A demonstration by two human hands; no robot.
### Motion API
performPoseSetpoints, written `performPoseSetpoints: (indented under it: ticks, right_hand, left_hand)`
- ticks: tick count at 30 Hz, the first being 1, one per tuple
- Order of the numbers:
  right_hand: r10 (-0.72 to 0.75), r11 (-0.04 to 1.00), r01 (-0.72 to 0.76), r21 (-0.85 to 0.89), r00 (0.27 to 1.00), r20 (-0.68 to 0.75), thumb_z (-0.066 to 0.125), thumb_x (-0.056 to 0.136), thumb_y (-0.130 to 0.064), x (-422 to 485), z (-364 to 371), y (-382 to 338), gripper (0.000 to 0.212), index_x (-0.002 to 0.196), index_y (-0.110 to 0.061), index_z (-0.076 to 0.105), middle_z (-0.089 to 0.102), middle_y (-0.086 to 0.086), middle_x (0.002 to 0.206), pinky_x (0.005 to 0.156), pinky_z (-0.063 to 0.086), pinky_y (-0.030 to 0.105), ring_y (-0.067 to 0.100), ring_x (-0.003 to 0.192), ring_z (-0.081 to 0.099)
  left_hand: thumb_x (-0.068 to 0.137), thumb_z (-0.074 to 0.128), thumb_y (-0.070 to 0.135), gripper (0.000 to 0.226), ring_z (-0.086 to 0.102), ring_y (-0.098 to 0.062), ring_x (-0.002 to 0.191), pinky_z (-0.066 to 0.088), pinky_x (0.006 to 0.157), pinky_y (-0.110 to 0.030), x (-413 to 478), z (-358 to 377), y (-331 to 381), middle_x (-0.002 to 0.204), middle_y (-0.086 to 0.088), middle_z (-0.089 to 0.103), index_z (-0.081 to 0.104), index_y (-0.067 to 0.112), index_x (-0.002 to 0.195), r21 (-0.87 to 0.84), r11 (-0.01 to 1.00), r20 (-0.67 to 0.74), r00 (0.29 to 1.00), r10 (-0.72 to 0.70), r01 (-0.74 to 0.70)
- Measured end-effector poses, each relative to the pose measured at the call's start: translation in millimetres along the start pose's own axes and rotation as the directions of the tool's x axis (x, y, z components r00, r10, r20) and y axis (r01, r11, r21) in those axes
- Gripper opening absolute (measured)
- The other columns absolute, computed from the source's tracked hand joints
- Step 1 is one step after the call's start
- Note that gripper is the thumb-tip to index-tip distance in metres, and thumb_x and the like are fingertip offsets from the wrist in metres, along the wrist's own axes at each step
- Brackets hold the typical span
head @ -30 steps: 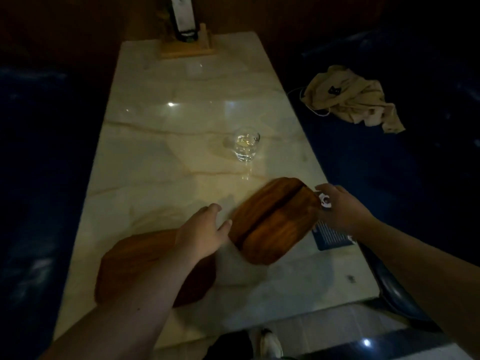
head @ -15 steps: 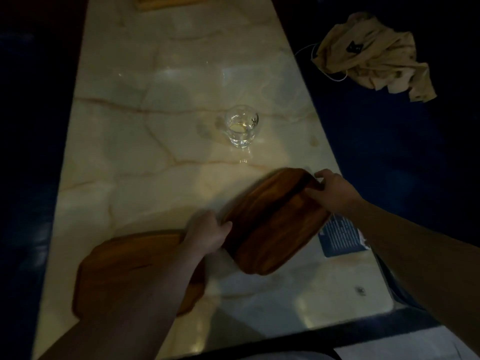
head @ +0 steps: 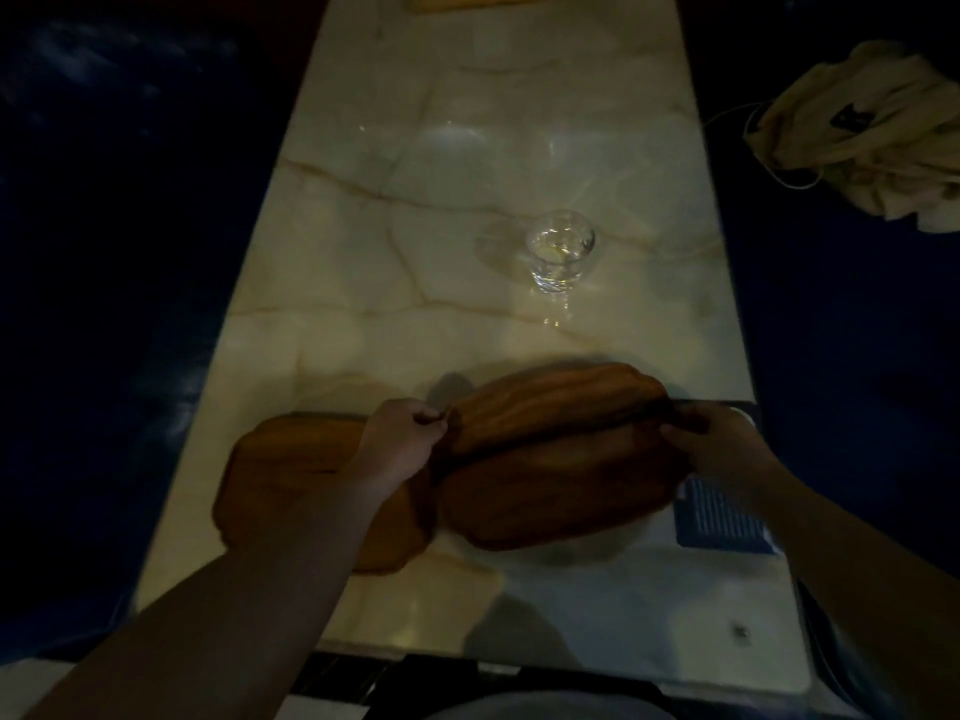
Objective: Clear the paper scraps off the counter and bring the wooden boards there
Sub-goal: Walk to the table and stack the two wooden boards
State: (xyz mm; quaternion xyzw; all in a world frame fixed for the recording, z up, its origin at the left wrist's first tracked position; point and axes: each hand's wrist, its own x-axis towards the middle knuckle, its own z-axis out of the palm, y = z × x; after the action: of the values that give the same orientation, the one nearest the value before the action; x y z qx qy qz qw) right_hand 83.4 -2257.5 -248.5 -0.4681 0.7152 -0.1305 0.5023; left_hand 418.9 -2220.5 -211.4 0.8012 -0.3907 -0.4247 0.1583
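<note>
Two stacked wooden boards [head: 558, 459] are held between my hands just above the near part of the marble counter [head: 415, 252]. My left hand [head: 400, 441] grips their left end and my right hand [head: 714, 441] grips their right end. The upper board sits slightly offset behind the lower one. Another wooden board [head: 291, 475] lies flat on the counter at the left, partly under my left forearm. No paper scraps are visible in this dim view.
A glass of water [head: 560, 252] stands on the counter beyond the boards. A blue card [head: 719, 517] lies by the counter's right edge. A beige cloth bag [head: 862, 132] rests on the dark seat at right. A wooden holder [head: 478, 0] sits at the far end.
Both hands closed on the ends of the stacked boards and turned them from a diagonal to lie across the counter. The camera tilted downward.
</note>
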Motion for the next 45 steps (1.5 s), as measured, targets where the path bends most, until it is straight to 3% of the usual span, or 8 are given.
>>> performPoseSetpoints:
  ticks: [7,10,14,20,27,33,37,45]
  right_hand:
    - [-0.027,0.973,-0.006,0.233,0.990,0.141,0.059,0.092,-0.007,-42,77,-37,0.013,0.103,-0.001,0.061,0.062,0.022,0.106,0.071,0.058,0.046,0.037,0.098,0.063]
    - [-0.038,0.966,0.003,0.258,0.991,0.130,0.062,0.090,-0.006,-55,115,-52,0.008,0.096,-0.001,0.063,0.063,0.026,0.101,0.074,0.059,0.054,0.039,0.093,0.065]
    - [-0.003,0.957,-0.032,0.287,0.993,0.121,0.063,0.089,-0.005,-67,166,-75,0.004,0.087,-0.002,0.062,0.063,0.026,0.097,0.069,0.059,0.049,0.037,0.086,0.065]
    - [0.084,0.962,-0.098,0.253,0.994,0.067,0.065,0.089,-0.007,-83,222,-86,0.004,0.090,-0.004,0.062,0.065,0.025,0.099,0.073,0.060,0.054,0.040,0.089,0.067]
    - [0.119,0.965,-0.117,0.237,0.993,0.004,0.064,0.089,-0.004,-102,250,-86,0.005,0.091,0.000,0.061,0.064,0.028,0.102,0.055,0.058,0.036,0.036,0.084,0.066]
    - [0.088,0.995,-0.084,0.052,0.994,-0.067,0.066,0.088,-0.011,-107,260,-82,0.012,0.095,-0.002,0.062,0.066,0.023,0.091,0.071,0.060,0.053,0.038,0.082,0.068]
    - [0.026,0.987,-0.036,-0.155,0.997,-0.066,0.064,0.089,-0.018,-108,262,-85,0.013,0.096,-0.008,0.061,0.066,0.008,0.081,0.069,0.060,0.051,0.031,0.073,0.070]
    - [-0.009,0.928,-0.003,-0.372,0.999,-0.031,0.064,0.087,-0.029,-107,262,-83,0.017,0.088,-0.013,0.060,0.069,0.013,0.089,0.073,0.058,0.044,0.029,0.077,0.067]
  left_hand:
    - [0.090,0.063,0.024,0.025,0.061,-0.025,0.095,0.049,0.074,-0.034,10,-81,-42,0.113,-0.011,0.065,0.068,0.008,0.108,0.120,0.991,-0.103,0.993,0.065,-0.052]
    - [0.089,0.064,0.025,0.024,0.059,-0.026,0.101,0.049,0.077,-0.034,22,-114,-68,0.115,-0.011,0.064,0.068,0.009,0.106,0.128,0.990,-0.148,0.986,0.070,-0.051]
    - [0.090,0.063,0.024,0.024,0.058,-0.027,0.098,0.046,0.074,-0.033,41,-150,-100,0.115,-0.013,0.063,0.067,0.007,0.107,0.128,0.990,-0.174,0.982,0.073,-0.051]
    - [0.088,0.065,0.019,0.021,0.058,-0.025,0.094,0.044,0.077,-0.031,72,-180,-144,0.109,-0.013,0.064,0.068,0.005,0.103,0.075,0.993,-0.068,0.993,0.093,-0.088]
    - [0.087,0.066,0.017,0.012,0.064,-0.028,0.091,0.054,0.082,-0.041,87,-189,-172,0.096,-0.010,0.069,0.071,0.008,0.093,0.057,0.987,0.043,0.988,0.147,-0.150]
    - [0.085,0.067,0.013,0.011,0.064,-0.030,0.091,0.054,0.081,-0.041,88,-186,-176,0.095,-0.013,0.070,0.071,0.007,0.092,0.086,0.971,-0.003,0.975,0.224,-0.223]
    - [0.085,0.067,0.014,0.013,0.063,-0.031,0.095,0.052,0.085,-0.039,89,-185,-178,0.100,-0.013,0.069,0.071,0.007,0.095,0.098,0.973,-0.012,0.977,0.213,-0.211]
    - [0.087,0.065,0.013,0.013,0.062,-0.032,0.096,0.051,0.084,-0.039,87,-185,-180,0.102,-0.014,0.069,0.070,0.006,0.096,0.149,0.964,-0.014,0.975,0.224,-0.219]
